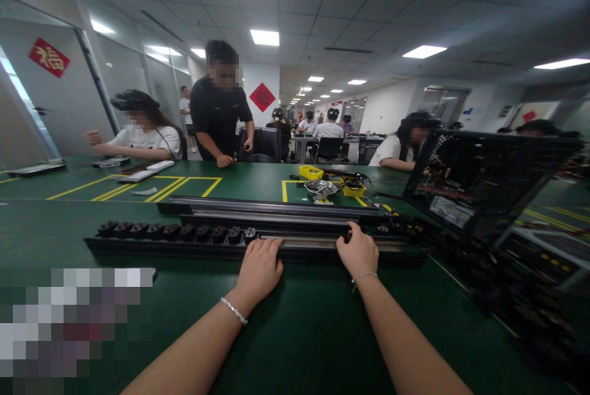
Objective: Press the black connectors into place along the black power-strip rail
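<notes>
A long black rail [152, 249] lies crosswise on the table before me. A row of several round black parts with notched tops [203, 233] fills its left half. My left hand [260, 266] is closed over the rail's near edge, its fingers draped into the channel just right of the last, greyer round part [249, 234]. Farther right, my right hand [360, 252] is at the rail with thumb and forefinger curled around a small black part [347, 237], mostly hidden by the fingers. Between my hands the channel [306, 241] shows bare metal.
Behind lie more black rails [276, 207]. Beyond them are a metal bowl [320, 188] and yellow trays [311, 172]. At right stand an open computer case [483, 186] and many dark parts [520, 315]. A person in black [221, 115] leans on the table's far side.
</notes>
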The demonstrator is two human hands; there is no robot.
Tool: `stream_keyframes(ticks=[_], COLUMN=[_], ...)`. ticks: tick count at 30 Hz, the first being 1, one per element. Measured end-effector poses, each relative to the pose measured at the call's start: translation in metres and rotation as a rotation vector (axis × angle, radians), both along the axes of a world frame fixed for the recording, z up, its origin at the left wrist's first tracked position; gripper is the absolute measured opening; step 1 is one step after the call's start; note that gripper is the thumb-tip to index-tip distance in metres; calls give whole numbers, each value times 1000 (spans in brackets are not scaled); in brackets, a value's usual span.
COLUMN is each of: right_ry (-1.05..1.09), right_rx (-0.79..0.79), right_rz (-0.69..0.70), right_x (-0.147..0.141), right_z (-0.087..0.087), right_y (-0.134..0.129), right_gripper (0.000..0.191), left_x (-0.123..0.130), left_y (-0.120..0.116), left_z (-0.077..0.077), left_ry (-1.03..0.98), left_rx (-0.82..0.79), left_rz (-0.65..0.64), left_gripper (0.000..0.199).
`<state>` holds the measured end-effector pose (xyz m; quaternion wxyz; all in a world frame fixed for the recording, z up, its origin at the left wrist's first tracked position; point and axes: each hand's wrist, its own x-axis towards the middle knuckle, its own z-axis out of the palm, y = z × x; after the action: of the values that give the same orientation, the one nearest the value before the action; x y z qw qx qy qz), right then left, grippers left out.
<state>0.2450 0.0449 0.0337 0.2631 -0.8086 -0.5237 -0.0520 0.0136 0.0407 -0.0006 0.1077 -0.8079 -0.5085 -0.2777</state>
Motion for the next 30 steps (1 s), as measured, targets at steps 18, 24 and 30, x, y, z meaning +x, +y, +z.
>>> stream_keyframes(ticks=[18,24,30], right_ry=[-44,-24,11], right_rx=[19,21,31], right_rz=[3,-1,-2], right_x=[6,6,6], right_z=[-6,-5,-3], right_y=[0,0,0], right_gripper=[46,46,47], left_x=[0,0,0], left_y=[1,2,2], left_z=[-1,-3,-3], left_ry=[5,1,-2], left_rx=[10,7,11], left_rz=[2,-3,-3], left_gripper=[42,42,42])
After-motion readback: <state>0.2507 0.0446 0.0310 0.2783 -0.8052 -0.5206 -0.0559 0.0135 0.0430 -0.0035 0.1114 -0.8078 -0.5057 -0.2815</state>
